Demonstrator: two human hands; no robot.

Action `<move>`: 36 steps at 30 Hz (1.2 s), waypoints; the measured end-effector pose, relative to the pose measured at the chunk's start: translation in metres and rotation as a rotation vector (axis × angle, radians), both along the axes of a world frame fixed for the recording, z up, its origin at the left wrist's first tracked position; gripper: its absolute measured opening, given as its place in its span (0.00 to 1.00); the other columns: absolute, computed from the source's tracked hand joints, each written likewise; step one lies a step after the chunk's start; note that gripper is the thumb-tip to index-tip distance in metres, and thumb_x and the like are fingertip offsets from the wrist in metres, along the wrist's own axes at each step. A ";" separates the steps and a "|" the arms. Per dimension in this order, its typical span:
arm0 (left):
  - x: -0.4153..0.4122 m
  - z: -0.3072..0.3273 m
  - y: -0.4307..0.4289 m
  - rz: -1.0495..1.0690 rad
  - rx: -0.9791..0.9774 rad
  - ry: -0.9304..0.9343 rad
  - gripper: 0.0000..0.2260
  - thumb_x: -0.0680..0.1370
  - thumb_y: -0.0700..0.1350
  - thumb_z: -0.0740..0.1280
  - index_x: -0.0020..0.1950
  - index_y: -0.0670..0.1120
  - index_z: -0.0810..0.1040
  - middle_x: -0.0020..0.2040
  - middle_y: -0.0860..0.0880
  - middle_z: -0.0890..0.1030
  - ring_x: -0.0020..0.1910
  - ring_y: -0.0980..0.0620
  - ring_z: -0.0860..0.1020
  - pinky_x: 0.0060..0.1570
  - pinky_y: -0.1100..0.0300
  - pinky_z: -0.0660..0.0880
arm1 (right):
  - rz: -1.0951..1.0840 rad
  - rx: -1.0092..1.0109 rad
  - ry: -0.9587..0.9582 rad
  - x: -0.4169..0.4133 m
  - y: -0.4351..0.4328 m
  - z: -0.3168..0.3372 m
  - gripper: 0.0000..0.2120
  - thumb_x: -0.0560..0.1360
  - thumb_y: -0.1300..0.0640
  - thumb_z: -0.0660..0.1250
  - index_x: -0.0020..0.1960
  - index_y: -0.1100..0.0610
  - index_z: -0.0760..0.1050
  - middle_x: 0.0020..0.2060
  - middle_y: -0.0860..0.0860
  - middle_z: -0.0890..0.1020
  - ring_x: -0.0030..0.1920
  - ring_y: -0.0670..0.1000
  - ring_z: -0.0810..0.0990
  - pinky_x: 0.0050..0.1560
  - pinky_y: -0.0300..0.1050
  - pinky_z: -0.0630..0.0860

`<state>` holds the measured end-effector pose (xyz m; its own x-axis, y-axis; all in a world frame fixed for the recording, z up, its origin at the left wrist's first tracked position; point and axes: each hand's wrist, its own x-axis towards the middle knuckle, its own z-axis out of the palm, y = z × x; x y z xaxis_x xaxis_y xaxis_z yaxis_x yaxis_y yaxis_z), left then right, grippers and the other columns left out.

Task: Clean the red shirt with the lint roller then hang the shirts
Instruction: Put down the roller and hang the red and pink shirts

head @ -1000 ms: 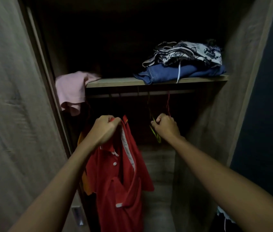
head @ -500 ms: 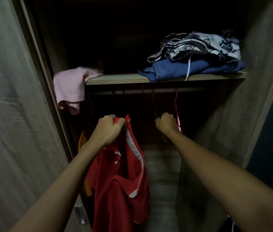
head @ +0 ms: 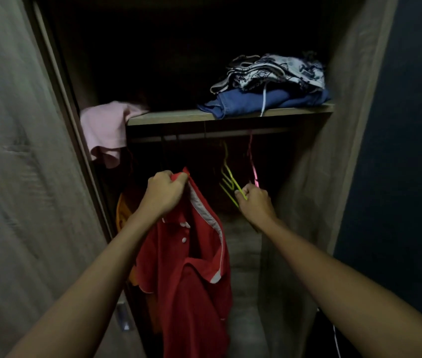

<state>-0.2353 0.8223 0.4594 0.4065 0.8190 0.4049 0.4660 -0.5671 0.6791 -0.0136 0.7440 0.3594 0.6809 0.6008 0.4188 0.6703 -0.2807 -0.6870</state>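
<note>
Left hand (head: pixel 164 195) clenched on the red shirt (head: pixel 191 280) at its collar, below the shelf (head: pixel 178 116) edge; the shirt drops straight from the fist. Right hand (head: pixel 255 202) pinches a yellow hanger (head: pixel 228 182) hung under the shelf, just right of the shirt and apart from it. Pink hanger (head: pixel 252 161) just beside; open room below the shelf's right end.

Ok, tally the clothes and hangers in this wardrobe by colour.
Red: 1, the shirt
Pink: 2, the cloth and the pink hanger
Yellow: 1, the yellow hanger
Blue: 1, the blue garment
Patterned: 1, the patterned garment
Orange: 1, the orange garment
Total: 7
</note>
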 end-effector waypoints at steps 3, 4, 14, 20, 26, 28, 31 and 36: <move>-0.004 -0.002 -0.014 -0.014 -0.022 -0.017 0.17 0.81 0.49 0.62 0.33 0.44 0.72 0.33 0.49 0.75 0.33 0.55 0.72 0.31 0.61 0.65 | 0.002 0.098 0.010 -0.017 -0.036 -0.018 0.14 0.77 0.48 0.67 0.37 0.56 0.72 0.30 0.51 0.78 0.36 0.57 0.79 0.38 0.49 0.76; -0.006 -0.002 -0.019 -0.019 -0.035 -0.020 0.17 0.81 0.50 0.62 0.34 0.44 0.72 0.34 0.49 0.75 0.33 0.55 0.73 0.30 0.60 0.66 | 0.004 0.137 -0.003 -0.025 -0.049 -0.024 0.14 0.77 0.49 0.67 0.37 0.56 0.72 0.29 0.50 0.77 0.33 0.55 0.77 0.36 0.49 0.75; -0.015 0.005 -0.073 -0.063 -0.080 -0.035 0.16 0.80 0.50 0.63 0.38 0.40 0.77 0.34 0.47 0.77 0.32 0.51 0.75 0.31 0.59 0.69 | 0.084 0.482 0.034 -0.098 -0.155 -0.080 0.11 0.80 0.48 0.62 0.40 0.50 0.70 0.26 0.46 0.70 0.27 0.51 0.71 0.27 0.52 0.69; -0.018 0.007 -0.098 -0.049 -0.077 -0.028 0.17 0.80 0.51 0.63 0.40 0.40 0.77 0.34 0.47 0.77 0.31 0.52 0.74 0.30 0.59 0.68 | 0.084 0.607 0.032 -0.109 -0.199 -0.064 0.11 0.79 0.46 0.62 0.43 0.53 0.72 0.31 0.46 0.74 0.30 0.44 0.73 0.30 0.41 0.69; -0.012 0.009 -0.135 -0.051 -0.051 -0.021 0.17 0.81 0.50 0.62 0.37 0.41 0.74 0.39 0.43 0.78 0.36 0.48 0.76 0.31 0.60 0.67 | 0.176 0.592 0.343 -0.111 -0.243 -0.028 0.16 0.76 0.50 0.71 0.62 0.51 0.73 0.32 0.49 0.80 0.30 0.45 0.78 0.33 0.41 0.73; -0.011 0.007 -0.144 -0.068 -0.033 -0.007 0.18 0.81 0.51 0.61 0.36 0.42 0.75 0.40 0.41 0.79 0.47 0.42 0.78 0.41 0.57 0.69 | 0.180 0.614 0.310 -0.105 -0.254 -0.010 0.07 0.78 0.53 0.70 0.55 0.53 0.78 0.33 0.45 0.81 0.31 0.42 0.77 0.36 0.40 0.72; -0.012 0.007 -0.165 -0.106 -0.016 0.018 0.18 0.80 0.52 0.61 0.36 0.42 0.76 0.34 0.45 0.78 0.50 0.40 0.77 0.60 0.45 0.72 | 0.248 0.727 0.432 -0.107 -0.272 0.013 0.11 0.80 0.55 0.67 0.48 0.63 0.79 0.22 0.43 0.69 0.23 0.41 0.66 0.27 0.38 0.63; -0.011 0.020 -0.202 -0.191 -0.001 0.003 0.19 0.78 0.54 0.64 0.45 0.39 0.83 0.41 0.42 0.85 0.45 0.43 0.82 0.54 0.47 0.77 | 0.373 0.945 0.494 -0.126 -0.303 0.055 0.16 0.81 0.56 0.62 0.44 0.69 0.75 0.24 0.51 0.60 0.22 0.45 0.59 0.24 0.41 0.55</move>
